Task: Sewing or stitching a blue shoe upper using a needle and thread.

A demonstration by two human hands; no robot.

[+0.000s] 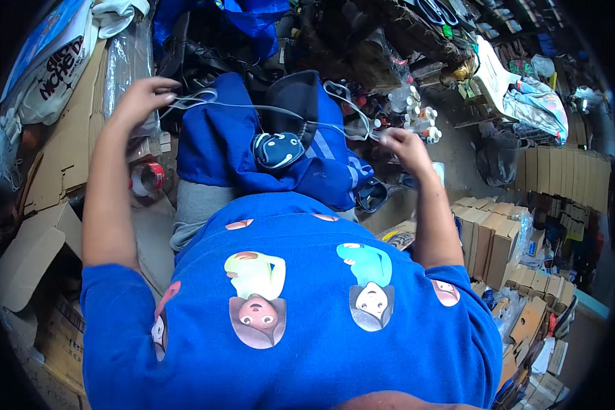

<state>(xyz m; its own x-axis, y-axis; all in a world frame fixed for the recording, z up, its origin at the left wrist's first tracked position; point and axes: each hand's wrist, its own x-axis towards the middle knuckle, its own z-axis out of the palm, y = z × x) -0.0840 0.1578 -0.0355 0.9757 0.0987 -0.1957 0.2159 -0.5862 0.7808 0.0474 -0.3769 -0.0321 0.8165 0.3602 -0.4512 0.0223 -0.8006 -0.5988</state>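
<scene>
A thin whitish cord [270,108] runs across above my lap, with loose loops near both ends. My left hand [142,101] is raised at the left, its fingers closed on the cord's left end. Out to the right, my right hand [406,147] pinches the cord's other end. Beneath the cord, blue cloth [215,147] with a black panel [294,99] lies over my lap. On it rests a rounded dark navy item [277,150] with pale dots and a curved pale line; its kind is unclear. The cord passes just above this item.
Cardboard [61,160] and an open box [37,253] stand at the left, near a clear bottle with a red label [147,179]. Several white-capped bottles [422,123] crowd beyond my right hand. Stacked cardboard [488,236] fills the right side.
</scene>
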